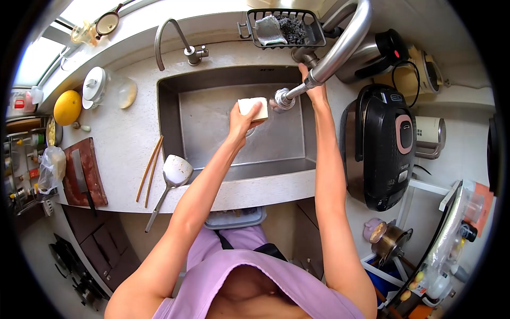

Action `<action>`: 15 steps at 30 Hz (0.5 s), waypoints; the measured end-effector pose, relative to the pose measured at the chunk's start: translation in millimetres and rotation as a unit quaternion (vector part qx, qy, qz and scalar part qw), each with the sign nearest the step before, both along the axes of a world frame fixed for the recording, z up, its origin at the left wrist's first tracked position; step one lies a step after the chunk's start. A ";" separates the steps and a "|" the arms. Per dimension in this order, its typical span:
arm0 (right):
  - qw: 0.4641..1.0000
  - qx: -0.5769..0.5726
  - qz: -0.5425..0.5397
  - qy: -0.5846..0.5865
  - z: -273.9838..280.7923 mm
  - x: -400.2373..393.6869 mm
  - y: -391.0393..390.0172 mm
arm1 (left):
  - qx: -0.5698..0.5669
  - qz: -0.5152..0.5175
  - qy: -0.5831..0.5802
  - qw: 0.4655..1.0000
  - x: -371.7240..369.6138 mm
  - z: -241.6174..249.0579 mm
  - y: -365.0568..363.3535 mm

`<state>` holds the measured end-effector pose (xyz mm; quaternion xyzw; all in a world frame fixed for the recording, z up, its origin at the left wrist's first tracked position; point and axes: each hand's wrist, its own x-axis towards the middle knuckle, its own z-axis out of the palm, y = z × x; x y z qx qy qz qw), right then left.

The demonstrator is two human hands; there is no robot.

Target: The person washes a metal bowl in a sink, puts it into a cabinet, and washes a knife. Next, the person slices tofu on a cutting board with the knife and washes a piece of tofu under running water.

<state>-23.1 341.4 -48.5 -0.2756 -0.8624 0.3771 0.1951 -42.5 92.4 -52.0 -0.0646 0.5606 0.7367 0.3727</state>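
While the left hand (pixel 243 121) grips a pale sponge (pixel 254 108) over the sink (pixel 202 135), fingers closed around it, the right hand (pixel 314 87) reaches up behind the faucet (pixel 340 48). How far open the right is cannot be told.

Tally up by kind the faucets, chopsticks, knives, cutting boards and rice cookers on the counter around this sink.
Faucets: 2
Chopsticks: 2
Knife: 1
Cutting board: 1
Rice cooker: 1
Total: 7
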 end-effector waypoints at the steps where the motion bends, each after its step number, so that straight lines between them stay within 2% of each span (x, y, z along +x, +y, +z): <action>1: 1.000 0.009 -0.005 -0.008 -3.2 4.0 -1.9 | 0.000 0.000 0.001 1.000 1.1 0.7 -3.7; 3: 0.973 -0.120 -0.020 0.198 -7.5 31.2 -28.5 | -0.062 -0.009 0.121 0.991 -1.6 3.3 -13.6; 4: 0.972 -0.117 -0.036 0.199 -43.5 40.2 -50.8 | -0.098 -0.034 0.175 0.979 -4.0 -6.2 -20.7; 5: 0.972 -0.114 -0.053 0.198 -76.9 53.0 -77.9 | -0.100 -0.031 0.176 0.979 -4.1 -25.7 -32.3; 6: 0.960 -0.097 0.036 -0.259 -70.0 84.0 -108.4 | -0.242 -0.185 0.300 0.904 -1.6 -53.3 -46.6; 7: 0.775 0.143 0.271 -0.553 -90.6 109.0 -117.9 | -0.369 -0.323 0.407 0.770 -1.1 -82.2 -57.7; 8: 0.666 0.268 0.394 -0.574 -103.6 119.3 -127.7 | -0.379 -0.509 0.525 0.568 1.6 -118.5 -68.5; 9: 0.772 0.182 0.306 -0.526 -78.0 116.7 -136.3 | -0.363 -0.554 0.568 0.489 0.2 -128.4 -77.3; 10: 0.853 0.085 0.223 -0.465 -45.6 109.9 -147.9 | -0.338 -0.588 0.611 0.409 -0.7 -137.5 -86.5; 11: 0.898 -0.044 0.228 -0.374 -40.0 106.4 -140.0 | -0.314 -0.519 0.624 0.492 -4.5 -130.5 -100.9; 12: 0.915 -0.180 0.233 -0.275 -38.2 105.2 -122.6 | -0.336 -0.491 0.576 0.560 -14.3 -97.9 -95.4; 13: 0.885 -0.242 0.316 -0.242 -25.5 95.6 -109.2 | -0.364 -0.446 0.525 0.627 -28.0 -61.5 -77.7; 14: 0.857 -0.309 0.350 -0.219 10.1 85.6 -106.0 | -0.312 -0.364 0.532 0.698 -43.0 -50.9 -71.6; 15: 0.842 -0.389 0.294 -0.230 53.9 80.3 -112.4 | -0.275 -0.312 0.498 0.761 -56.4 -19.9 -66.4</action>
